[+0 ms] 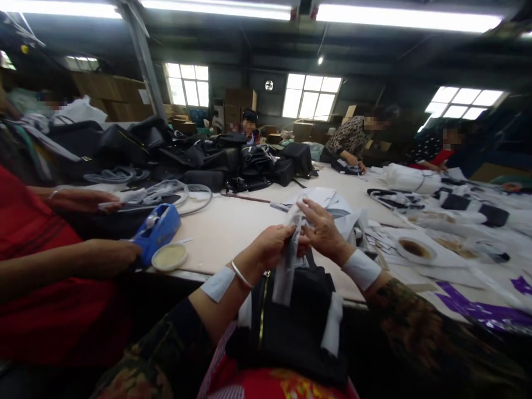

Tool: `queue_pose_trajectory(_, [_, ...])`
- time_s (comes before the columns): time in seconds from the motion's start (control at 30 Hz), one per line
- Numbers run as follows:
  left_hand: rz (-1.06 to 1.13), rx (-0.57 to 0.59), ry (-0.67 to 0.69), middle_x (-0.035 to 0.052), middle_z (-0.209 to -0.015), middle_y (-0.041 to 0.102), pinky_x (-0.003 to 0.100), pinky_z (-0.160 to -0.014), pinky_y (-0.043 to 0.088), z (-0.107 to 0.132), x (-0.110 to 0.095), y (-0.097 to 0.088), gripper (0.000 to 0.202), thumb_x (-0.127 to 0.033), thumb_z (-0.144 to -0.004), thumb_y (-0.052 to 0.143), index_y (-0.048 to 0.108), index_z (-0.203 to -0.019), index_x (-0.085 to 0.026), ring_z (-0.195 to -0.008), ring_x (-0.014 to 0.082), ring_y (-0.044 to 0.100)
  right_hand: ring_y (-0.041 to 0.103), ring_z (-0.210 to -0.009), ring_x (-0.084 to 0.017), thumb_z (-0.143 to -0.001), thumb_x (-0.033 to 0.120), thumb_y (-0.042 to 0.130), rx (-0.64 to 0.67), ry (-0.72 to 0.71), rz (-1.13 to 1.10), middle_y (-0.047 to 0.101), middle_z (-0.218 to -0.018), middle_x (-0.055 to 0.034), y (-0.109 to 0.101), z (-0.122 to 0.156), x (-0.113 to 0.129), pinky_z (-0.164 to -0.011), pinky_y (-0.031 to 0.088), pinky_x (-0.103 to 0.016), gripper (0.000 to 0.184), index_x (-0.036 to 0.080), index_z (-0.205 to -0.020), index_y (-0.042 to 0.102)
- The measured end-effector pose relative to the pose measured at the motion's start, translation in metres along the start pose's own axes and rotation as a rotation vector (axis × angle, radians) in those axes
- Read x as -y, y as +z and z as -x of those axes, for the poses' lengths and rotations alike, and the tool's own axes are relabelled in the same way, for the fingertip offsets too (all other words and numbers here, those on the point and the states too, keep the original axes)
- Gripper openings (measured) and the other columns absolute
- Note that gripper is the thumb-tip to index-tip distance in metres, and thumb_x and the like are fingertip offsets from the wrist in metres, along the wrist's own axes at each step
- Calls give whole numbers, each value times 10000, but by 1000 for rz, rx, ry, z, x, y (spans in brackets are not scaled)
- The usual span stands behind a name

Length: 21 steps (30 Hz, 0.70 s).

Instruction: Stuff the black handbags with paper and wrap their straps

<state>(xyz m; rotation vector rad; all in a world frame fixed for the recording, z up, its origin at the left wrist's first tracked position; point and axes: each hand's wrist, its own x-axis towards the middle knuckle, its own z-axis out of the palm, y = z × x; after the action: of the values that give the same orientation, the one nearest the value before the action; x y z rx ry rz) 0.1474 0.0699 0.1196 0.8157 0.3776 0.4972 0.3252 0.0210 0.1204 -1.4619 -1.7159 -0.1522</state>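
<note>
A translucent whitish strip of thin wrapping (285,280) hangs down between my hands, over a black bag (295,327) that rests on my lap. My left hand (272,244) is closed, pinching the strip near its upper part. From the other side, my right hand (326,230) has its bent fingers on the same strip, close to the left fingertips. Whatever lies inside the wrapping is hard to make out. Down the bag's left side runs a gold zipper (262,310). A second white-wrapped piece (333,327) hangs at the bag's right.
At left, a co-worker in red has a hand at a blue tape dispenser (166,227), beside a round dish (169,256). Black bags (208,155) are heaped behind. White sheets (320,199), a tape roll (415,249) and purple plastic (482,310) lie on the table (224,233). Several people work beyond.
</note>
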Motion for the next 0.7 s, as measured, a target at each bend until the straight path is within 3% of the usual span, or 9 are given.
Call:
queue_pose_trajectory(0.1, [36,-153,132,109,-787,729,358,-744,568,-14,-6,-3,132,-231,-969,542,595,-918,-122,-705,200,718,600,-1191,-309,-906,404,591,40,350,-240,673,-1251,-150,0,28,9,-1046,452,-512,424,173,-1256,655])
queue_pose_trajectory(0.17, [75,-242,227,102,-843,740,392,-820,571,-22,-10,-5,86,-194,-964,548,585,-921,-129,-760,192,727,677,-1015,-279,-939,552,519,235,576,-499,734,-1055,-109,4,52,21,-893,542,-450,442,194,-1128,698])
queue_pose_trajectory(0.27, [97,-327,318,83,-870,742,425,-874,562,-31,-9,-5,60,-199,-954,572,584,-938,-143,-793,185,726,704,-892,-249,-908,657,515,435,736,-759,743,-941,-81,13,77,42,-759,559,-367,504,196,-966,710])
queue_pose_trajectory(0.4, [67,-391,349,75,-831,740,415,-869,560,-33,4,1,75,-192,-957,548,592,-920,-143,-777,181,724,696,-721,-215,-805,661,648,390,840,-930,736,-785,-68,25,75,56,-676,541,-331,501,162,-829,686])
queue_pose_trajectory(0.5, [46,-430,358,75,-818,743,393,-850,561,-30,17,7,93,-191,-957,537,594,-904,-140,-758,175,723,633,-593,-171,-726,631,725,307,858,-921,700,-684,-45,28,62,55,-582,503,-296,484,153,-747,651])
queue_pose_trajectory(0.7, [-1,-432,390,99,-863,762,394,-844,566,-25,32,5,118,-262,-907,629,625,-909,-144,-855,225,737,580,-551,-145,-729,612,727,201,840,-968,642,-609,-12,33,49,54,-532,444,-263,460,170,-708,601])
